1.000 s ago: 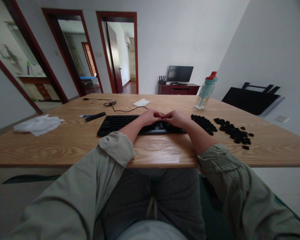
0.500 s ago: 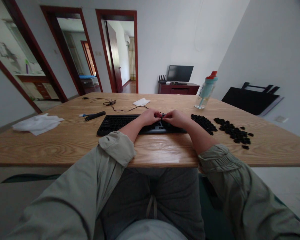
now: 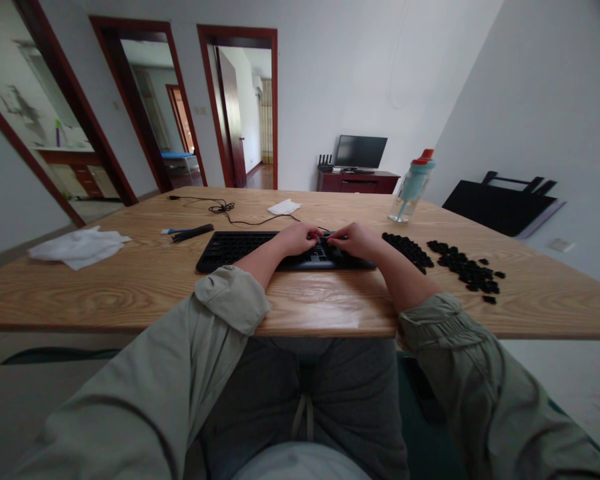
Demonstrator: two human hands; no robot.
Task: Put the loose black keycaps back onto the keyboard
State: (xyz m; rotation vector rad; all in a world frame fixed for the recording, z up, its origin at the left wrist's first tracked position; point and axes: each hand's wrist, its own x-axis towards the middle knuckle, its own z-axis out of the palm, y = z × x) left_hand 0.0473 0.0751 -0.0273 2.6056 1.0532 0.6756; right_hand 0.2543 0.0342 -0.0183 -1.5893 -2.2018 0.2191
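Head view: left hand (image 3: 297, 238) and right hand (image 3: 356, 240) sit close together, fingertips curled onto the keyboard (image 3: 235, 248) beneath them; whether they pinch a key is unclear. Probably one key is being worked, calling for fine fingertip pressure. Loose keycaps (image 3: 460, 267) lie to their right.

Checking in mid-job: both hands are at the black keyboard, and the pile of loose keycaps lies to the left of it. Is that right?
Not quite. The left hand and right hand are at the black keyboard, but the loose keycaps lie to its right, not its left. The head view shows this.
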